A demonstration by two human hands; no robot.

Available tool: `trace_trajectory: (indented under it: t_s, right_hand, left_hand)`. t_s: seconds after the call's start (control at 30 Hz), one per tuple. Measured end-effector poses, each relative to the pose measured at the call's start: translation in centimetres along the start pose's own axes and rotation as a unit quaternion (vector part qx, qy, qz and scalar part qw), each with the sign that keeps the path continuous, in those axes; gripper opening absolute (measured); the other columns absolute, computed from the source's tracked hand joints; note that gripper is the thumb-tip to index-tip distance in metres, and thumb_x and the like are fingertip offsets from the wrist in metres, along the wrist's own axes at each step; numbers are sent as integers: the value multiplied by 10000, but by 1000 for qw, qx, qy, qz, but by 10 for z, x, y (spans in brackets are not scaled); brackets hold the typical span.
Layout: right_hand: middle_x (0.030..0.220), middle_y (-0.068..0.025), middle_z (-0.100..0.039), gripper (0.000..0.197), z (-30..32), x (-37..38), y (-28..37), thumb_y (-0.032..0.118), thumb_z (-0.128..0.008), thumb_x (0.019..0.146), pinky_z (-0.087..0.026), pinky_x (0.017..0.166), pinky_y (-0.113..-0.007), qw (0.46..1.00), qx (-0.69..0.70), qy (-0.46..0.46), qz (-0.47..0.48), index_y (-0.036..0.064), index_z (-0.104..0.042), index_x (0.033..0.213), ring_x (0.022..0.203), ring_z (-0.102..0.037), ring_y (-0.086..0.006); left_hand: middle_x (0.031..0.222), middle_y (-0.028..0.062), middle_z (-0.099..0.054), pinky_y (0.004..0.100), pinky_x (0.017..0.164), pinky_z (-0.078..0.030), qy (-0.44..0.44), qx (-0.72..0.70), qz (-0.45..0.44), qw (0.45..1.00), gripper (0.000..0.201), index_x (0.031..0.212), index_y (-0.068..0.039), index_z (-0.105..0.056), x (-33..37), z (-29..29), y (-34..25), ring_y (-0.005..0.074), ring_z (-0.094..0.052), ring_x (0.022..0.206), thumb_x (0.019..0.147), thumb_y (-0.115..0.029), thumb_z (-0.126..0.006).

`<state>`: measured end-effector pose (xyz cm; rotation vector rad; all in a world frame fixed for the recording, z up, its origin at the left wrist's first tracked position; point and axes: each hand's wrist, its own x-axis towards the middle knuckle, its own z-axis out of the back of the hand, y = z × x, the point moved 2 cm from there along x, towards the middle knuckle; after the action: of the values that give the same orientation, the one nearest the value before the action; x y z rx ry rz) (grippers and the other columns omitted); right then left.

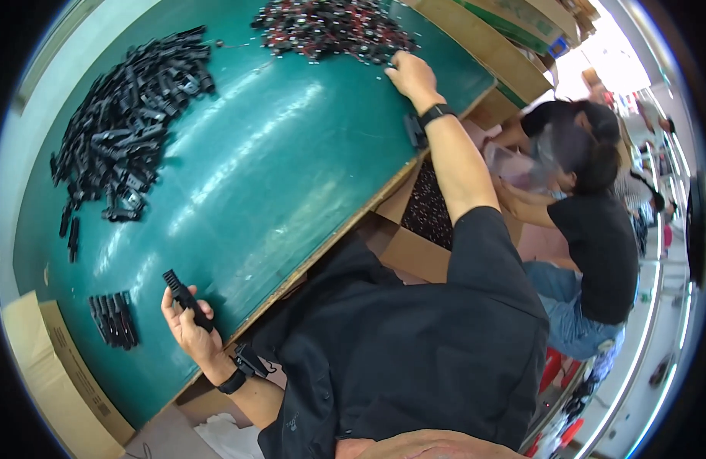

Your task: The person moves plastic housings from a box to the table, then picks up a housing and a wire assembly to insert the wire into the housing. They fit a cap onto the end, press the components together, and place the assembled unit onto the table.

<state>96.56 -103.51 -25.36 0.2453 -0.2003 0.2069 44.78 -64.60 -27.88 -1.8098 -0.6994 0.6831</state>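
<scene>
Near the table's front edge, my left hand (pixel 188 323) is wrapped round a black plastic housing (pixel 186 297) with a ridged, comb-like end pointing up and away. My right hand (pixel 414 78) reaches far across to the near right edge of a heap of small black and red parts (pixel 330 30). Its fingers are curled together; whatever they pinch, if anything, is too small to make out. Left of my left hand, several similar black housings (pixel 114 320) lie side by side in a neat row.
A big heap of black housings (pixel 135 115) covers the far left of the green table (pixel 253 191). Cardboard boxes stand at the lower left (pixel 70 375) and far right (pixel 483 46). Below the table edge is an open carton (pixel 429 206). Two people (pixel 598 245) sit close on the right.
</scene>
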Motion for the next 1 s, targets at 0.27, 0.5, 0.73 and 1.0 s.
trace_trajectory:
  t_s: [0.27,0.5,0.73,1.0]
  right_hand:
    - [1069,-154,-732,281,0,-31,18,293,-670,896,-560,934,-470,993,50,-61,87,93,-773,1064,1052,-688,-359]
    - [978,-118,-702,206,9,-100,149,278,-662,953,-561,864,-432,895,288,-4,341,97,-731,1022,984,-664,-315]
    - [961,-123,-730,190,1,-138,249,251,-687,931,-571,828,-412,829,392,143,371,105,-729,1045,922,-699,-326]
    - [1047,-155,-750,262,11,-160,274,202,-720,941,-571,841,-362,784,466,185,366,31,-749,1137,936,-716,-290]
  left_hand:
    - [1094,111,-655,238,573,-452,6,33,-16,999,417,1454,-35,-484,-5,-2,-3,109,-562,691,1063,-124,-596]
    - [1026,60,-647,217,564,-427,6,129,-36,991,392,1416,-29,-521,-4,-15,0,70,-526,667,1061,-141,-645]
    - [1032,73,-648,216,556,-421,-2,127,-51,991,408,1418,-9,-515,0,-6,6,71,-523,657,1042,-87,-653]
    - [1094,45,-653,252,785,-520,-14,160,-29,987,511,1425,3,-596,-14,-23,9,114,-614,884,950,-89,-762]
